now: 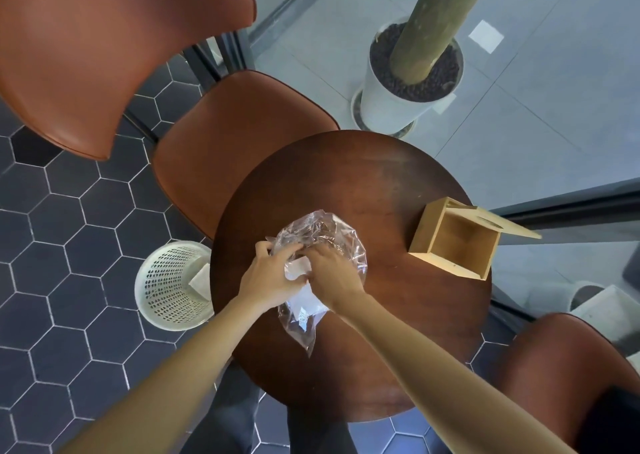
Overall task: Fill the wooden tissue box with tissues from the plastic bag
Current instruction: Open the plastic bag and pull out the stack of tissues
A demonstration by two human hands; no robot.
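Note:
A clear plastic bag (323,235) lies crumpled on the round dark wooden table (381,183), left of centre. White tissues (304,299) show through it near the hands. My left hand (270,277) grips the bag's left side. My right hand (332,270) is closed on the bag and the tissues at its mouth, its fingertips hidden in the plastic. The light wooden tissue box (453,239) stands at the table's right edge, empty inside, with its slotted lid (498,223) tilted open to the right.
A white perforated waste basket (173,285) with paper in it stands on the hexagon-tiled floor left of the table. Brown chairs (235,142) stand behind the table and at the lower right (561,377). A white plant pot (408,83) sits beyond the table.

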